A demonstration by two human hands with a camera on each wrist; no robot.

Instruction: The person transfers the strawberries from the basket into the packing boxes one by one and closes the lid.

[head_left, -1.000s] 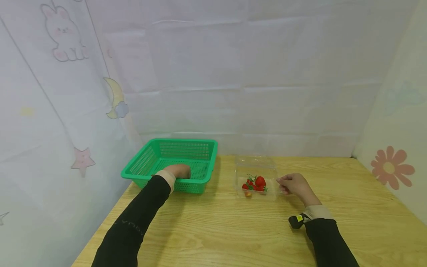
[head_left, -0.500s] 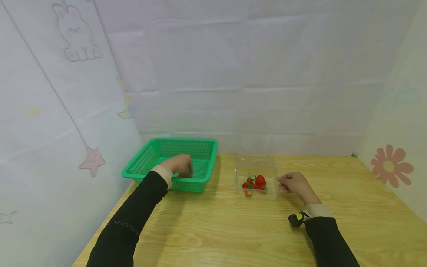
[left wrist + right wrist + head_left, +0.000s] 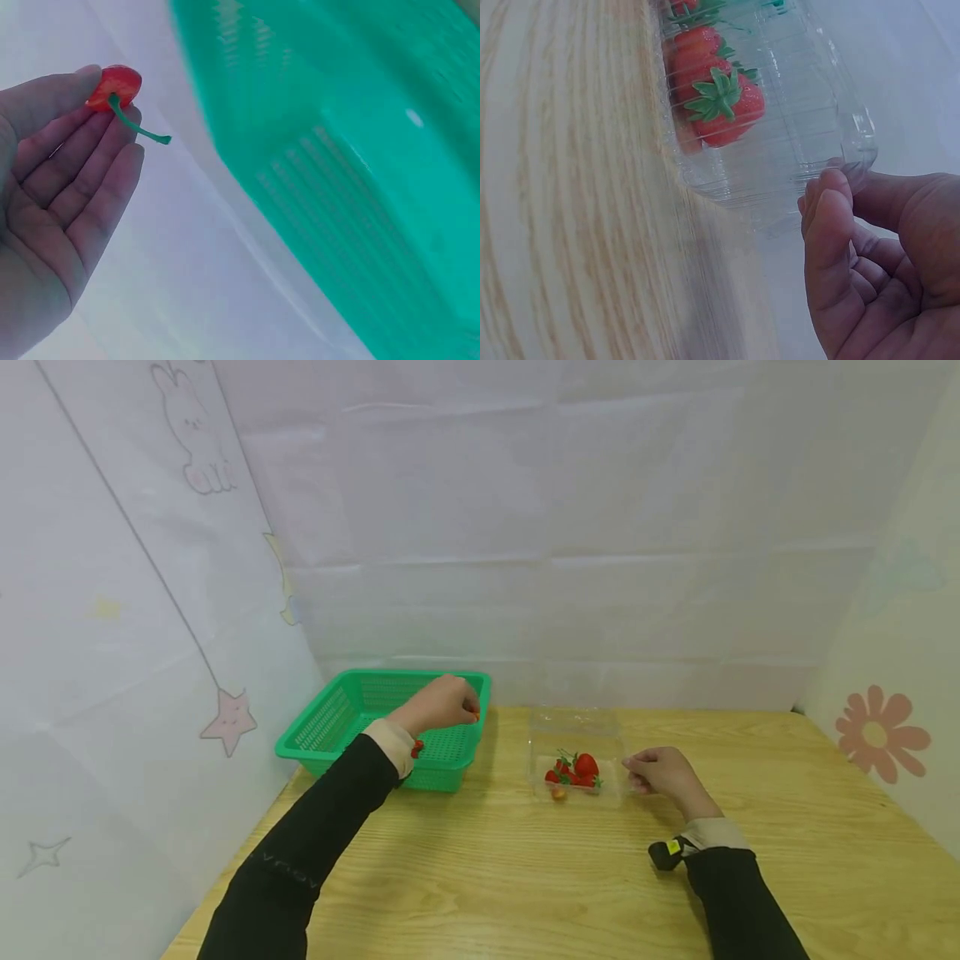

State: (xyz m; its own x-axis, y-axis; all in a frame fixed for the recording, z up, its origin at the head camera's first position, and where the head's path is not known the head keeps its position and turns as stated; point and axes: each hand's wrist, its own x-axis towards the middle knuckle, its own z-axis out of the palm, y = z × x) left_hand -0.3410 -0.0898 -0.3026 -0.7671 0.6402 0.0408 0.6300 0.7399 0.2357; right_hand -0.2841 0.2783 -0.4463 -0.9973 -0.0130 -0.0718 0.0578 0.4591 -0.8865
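Left hand (image 3: pixel 438 703), right hand (image 3: pixel 666 777): that makes two, we count both.
Cherry (image 3: pixel 124 79): one, we spot it up in the fingers!
Basket (image 3: pixel 442 779): just the one for us.
Red fruit (image 3: pixel 417 748) in there: we see one showing.
Box (image 3: pixel 795 135): one, we're sure.
Strawberries (image 3: pixel 739 116): we make it at least four, overlapping!
Table (image 3: pixel 487 868): a single one.
Flower print (image 3: pixel 883 733): one.

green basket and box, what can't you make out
Head: part of the green basket, behind left hand and sleeve.
Head: red piece, partly behind cuff, too small to name.
Left wrist: basket blurred, cut off by right edge.
Right wrist: clear box, cut off by top edge.
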